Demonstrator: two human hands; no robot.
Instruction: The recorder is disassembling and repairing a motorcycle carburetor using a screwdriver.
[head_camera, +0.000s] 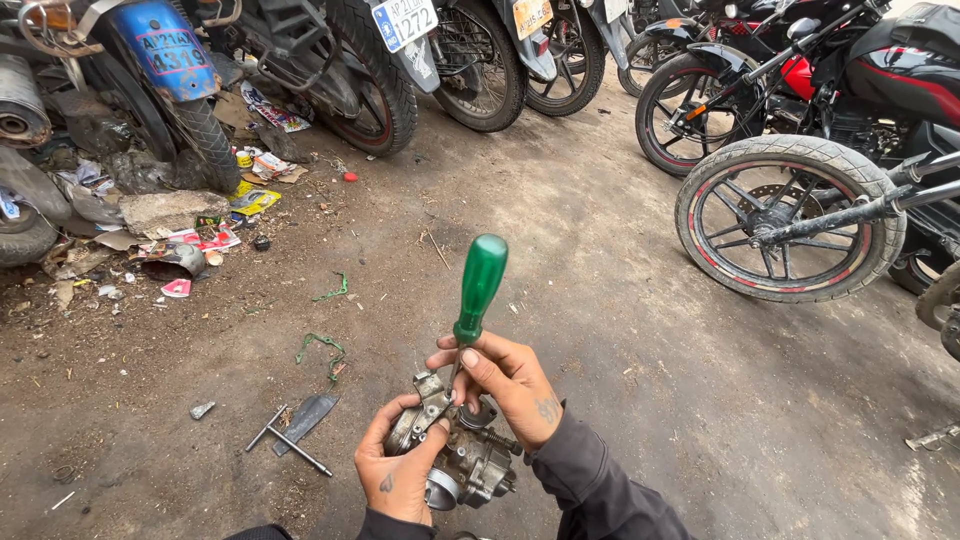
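We see our left hand cupped from below around the grey metal carburettor, thumb pressed on its top edge, low in the middle of the view. Our right hand curls over it, fingers pinching the shaft of the green-handled screwdriver, which stands nearly upright. The tip is hidden, perhaps seated in a screw. A T-shaped metal wrench lies on the dirt ground.

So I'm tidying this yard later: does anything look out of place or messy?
Yes. Litter, wrappers and scraps, is strewn on the dirt by the parked bikes at left. A T-wrench lies loose on the ground near the left hand, which holds a carburetor; the right hand holds a screwdriver.
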